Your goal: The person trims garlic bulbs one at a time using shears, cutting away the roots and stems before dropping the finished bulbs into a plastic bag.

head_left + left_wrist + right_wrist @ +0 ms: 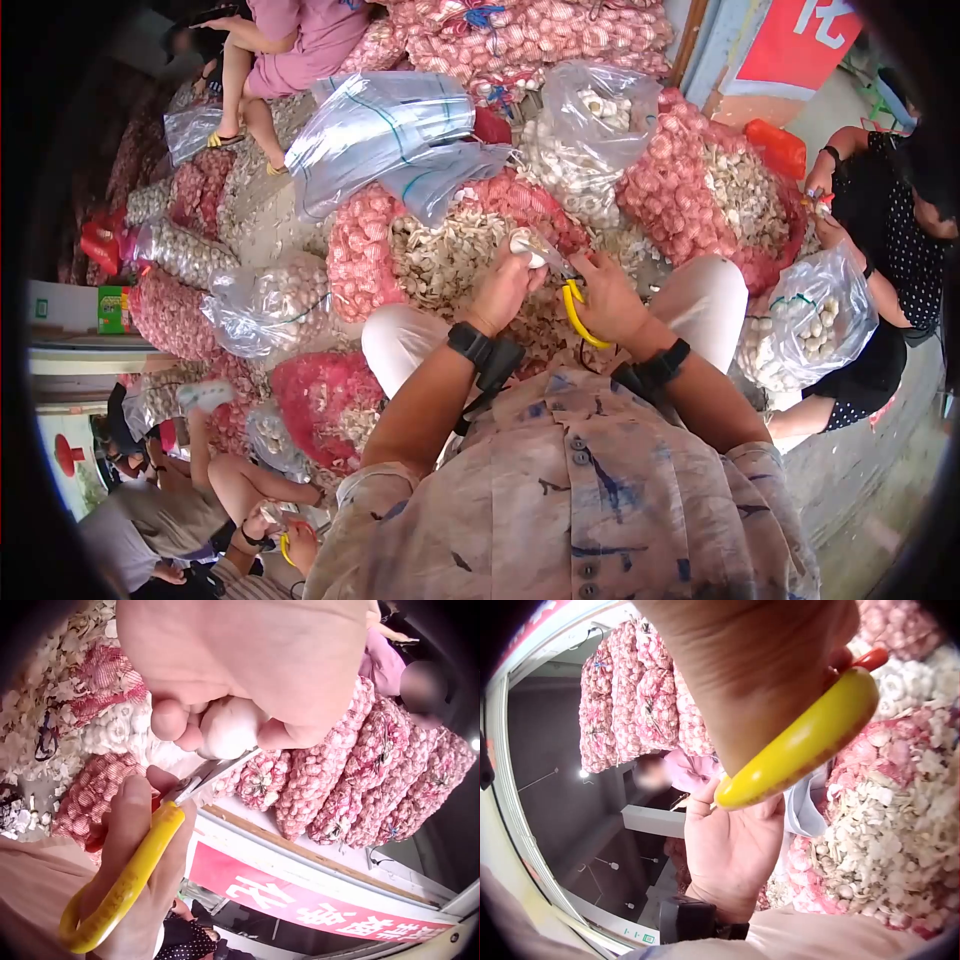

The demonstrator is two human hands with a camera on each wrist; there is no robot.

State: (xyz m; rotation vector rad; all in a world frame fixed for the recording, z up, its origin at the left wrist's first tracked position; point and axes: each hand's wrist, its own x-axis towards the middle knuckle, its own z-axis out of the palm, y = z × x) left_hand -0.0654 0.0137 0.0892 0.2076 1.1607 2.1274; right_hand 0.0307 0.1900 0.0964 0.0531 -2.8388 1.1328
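My left hand (500,292) pinches a white garlic bulb (526,243) between thumb and fingers, above a pink mesh sack of loose peelings. In the left wrist view the bulb (231,729) looks smooth and pale. My right hand (612,302) grips scissors (577,318) by their handles, yellow outside with an orange-red inner part. The metal blades (214,774) lie right at the underside of the bulb. In the right wrist view the yellow handle (802,742) runs across my right hand, hiding the blades, with my left hand (735,851) beyond it.
Garlic peelings (450,250) fill the open mesh sack between my knees. Around it stand clear plastic bags of trimmed garlic (570,150) and full pink mesh sacks (660,160). An empty plastic bag (385,125) lies ahead. Other people sit right (900,220), left and far ahead.
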